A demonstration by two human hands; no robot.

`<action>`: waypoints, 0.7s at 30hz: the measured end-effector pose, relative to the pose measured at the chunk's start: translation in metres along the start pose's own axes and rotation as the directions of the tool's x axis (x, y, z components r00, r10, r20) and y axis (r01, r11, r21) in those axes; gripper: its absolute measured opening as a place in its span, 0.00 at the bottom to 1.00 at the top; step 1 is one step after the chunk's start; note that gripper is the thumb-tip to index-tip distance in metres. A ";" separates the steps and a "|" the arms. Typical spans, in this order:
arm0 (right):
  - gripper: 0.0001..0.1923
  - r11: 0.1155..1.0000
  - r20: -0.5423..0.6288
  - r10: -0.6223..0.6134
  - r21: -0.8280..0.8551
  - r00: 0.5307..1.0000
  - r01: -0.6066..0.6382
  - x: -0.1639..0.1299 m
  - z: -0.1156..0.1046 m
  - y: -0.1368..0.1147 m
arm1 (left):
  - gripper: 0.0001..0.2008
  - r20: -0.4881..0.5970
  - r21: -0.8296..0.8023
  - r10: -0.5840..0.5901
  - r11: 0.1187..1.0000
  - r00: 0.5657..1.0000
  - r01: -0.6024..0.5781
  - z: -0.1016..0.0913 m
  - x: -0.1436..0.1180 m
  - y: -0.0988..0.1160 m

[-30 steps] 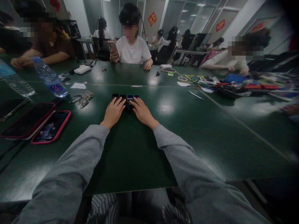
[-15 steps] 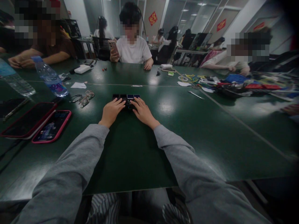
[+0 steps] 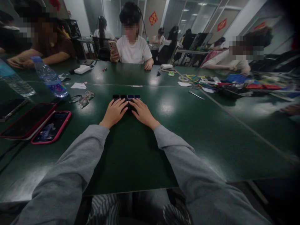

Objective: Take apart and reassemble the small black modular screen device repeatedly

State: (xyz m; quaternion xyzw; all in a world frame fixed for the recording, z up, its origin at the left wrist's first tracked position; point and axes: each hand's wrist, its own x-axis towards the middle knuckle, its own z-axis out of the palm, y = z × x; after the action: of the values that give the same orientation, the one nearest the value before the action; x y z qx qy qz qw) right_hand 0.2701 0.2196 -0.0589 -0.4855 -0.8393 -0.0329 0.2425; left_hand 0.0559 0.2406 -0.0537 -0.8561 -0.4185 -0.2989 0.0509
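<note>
1. Head view, live: here's the row of dark panels (image 3: 133, 97) on the tabletop (image 3: 187, 137), straight ahead of me, just past and partly under my fingertips, long axis running left to right.
2. My left grip (image 3: 114, 111) covers the near edge of the left half, my right grip (image 3: 142, 111) the right half; neither hand is clearly nearer, and the fingertips angle inward, almost meeting at the middle.
3. Both palms face down, fingers fairly straight and a little spread. Undersides are hidden, so I can't say whether either grip is pinching the panels or only resting on them. Something black shows between my thumbs, too dark to make out.
4. Over to containers! Two clear plastic bottles off to my left: the capped bottle (image 3: 50, 78) with a purple-marked label, and a blue-labelled bottle (image 3: 17, 79) cut by the frame edge. Contents look clear; no level readable through the glare.
5. Nearer on that side lie a pink-edged phone (image 3: 52, 127), its screen lit, and glasses (image 3: 86, 99) beyond it.
6. Far right, a silver pen (image 3: 196, 95) lies well apart, before a heap of cables (image 3: 243, 84).
</note>
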 end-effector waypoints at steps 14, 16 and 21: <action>0.16 1.000 -0.112 0.010 0.003 0.994 -0.009 0.000 -0.007 -0.009 | 0.19 -0.056 -0.055 -0.028 0.998 0.998 0.025 -0.002 0.001 0.000; 0.16 1.000 -0.106 0.023 0.017 0.994 -0.021 0.000 -0.008 -0.011 | 0.18 -0.060 -0.070 -0.046 0.997 0.997 0.042 -0.004 0.001 0.002; 0.18 0.998 -0.119 0.046 0.044 0.992 -0.041 -0.002 -0.012 -0.014 | 0.19 -0.074 -0.099 -0.053 0.994 0.996 0.046 -0.009 0.002 0.004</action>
State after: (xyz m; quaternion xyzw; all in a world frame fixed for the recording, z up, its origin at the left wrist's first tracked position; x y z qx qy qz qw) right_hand 0.2635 0.2068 -0.0464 -0.4956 -0.8130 -0.0393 0.3031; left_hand 0.0555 0.2360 -0.0449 -0.8349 -0.4224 -0.3526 0.0178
